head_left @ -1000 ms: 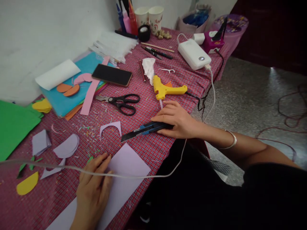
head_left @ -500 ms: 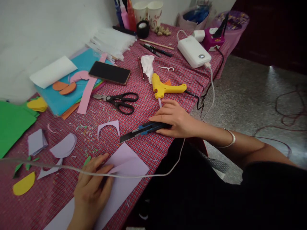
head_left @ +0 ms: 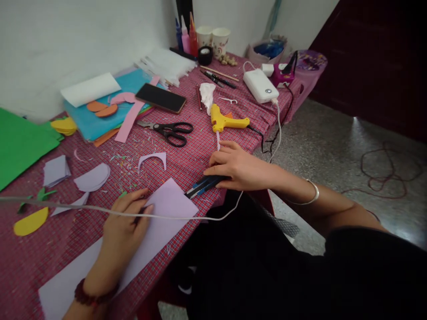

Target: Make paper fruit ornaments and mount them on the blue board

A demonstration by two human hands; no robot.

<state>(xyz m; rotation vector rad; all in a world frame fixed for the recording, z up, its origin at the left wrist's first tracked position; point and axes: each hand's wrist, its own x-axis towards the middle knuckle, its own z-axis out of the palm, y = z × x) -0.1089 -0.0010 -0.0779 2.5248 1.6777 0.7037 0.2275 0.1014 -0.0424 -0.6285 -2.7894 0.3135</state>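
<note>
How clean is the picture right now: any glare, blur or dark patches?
Head view: a bright glare spot on the floor; head view: the black clothing sinks into near-featureless dark; head view: the white cable blurs toward the left edge, while the right hand and utility knife stand out legibly.

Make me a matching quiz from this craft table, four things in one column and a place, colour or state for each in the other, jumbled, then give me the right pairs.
Column one
1. Utility knife
2. Glue gun
3. Phone
4. Large lilac sheet

Column two
A. Mostly yellow
B. Partly covered by the left hand
C. In the right hand
D. Lying face up, its display dark

Right pairs
1-C, 2-A, 3-D, 4-B
</note>
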